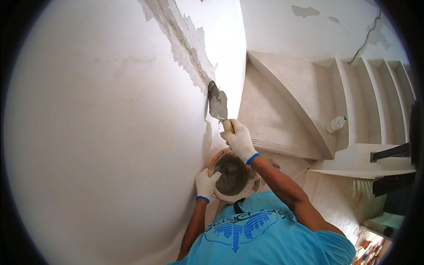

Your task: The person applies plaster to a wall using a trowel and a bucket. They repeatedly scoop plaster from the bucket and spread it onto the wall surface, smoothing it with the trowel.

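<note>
My right hand, in a white knit glove with a blue cuff, is closed round the handle of a trowel. Wet grey mortar coats the blade, whose tip touches the wall at the lower end of a long crack with bare grey plaster along both sides. Lower down, my left hand, gloved alike, grips the rim of an orange bucket, thumb over the edge. Grey mortar lies inside the bucket. The left fingers behind the rim are hidden.
Pale stairs rise to the right, with a clear plastic bottle with a green cap on one step. Another crack runs down the far wall. A dark rail juts in at the right edge. The white wall fills the left side.
</note>
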Available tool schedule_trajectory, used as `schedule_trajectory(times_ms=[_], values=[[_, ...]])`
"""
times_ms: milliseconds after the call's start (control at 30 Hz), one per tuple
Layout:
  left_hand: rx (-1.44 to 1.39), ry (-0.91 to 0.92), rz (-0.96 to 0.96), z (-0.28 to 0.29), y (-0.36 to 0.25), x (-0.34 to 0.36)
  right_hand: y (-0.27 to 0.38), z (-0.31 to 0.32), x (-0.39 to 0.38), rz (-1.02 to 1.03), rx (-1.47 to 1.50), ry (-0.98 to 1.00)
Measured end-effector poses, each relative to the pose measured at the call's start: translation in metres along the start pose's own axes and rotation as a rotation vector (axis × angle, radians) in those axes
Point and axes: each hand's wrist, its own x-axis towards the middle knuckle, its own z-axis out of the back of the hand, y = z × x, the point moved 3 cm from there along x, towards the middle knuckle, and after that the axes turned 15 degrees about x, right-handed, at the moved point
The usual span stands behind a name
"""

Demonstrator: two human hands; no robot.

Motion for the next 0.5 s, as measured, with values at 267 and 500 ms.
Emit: schedule_trajectory(times_ms=[267,500], values=[[-0.012,0.038,0.033,0.004,-0.002,-0.003,0.031,-0.035,-0.016,0.085,-0.284,0.002],[-0.07,0.04,0.016,0.004,-0.003,-0.004,0.059,-0.052,-0.022,0.069,-0.407,0.033]])
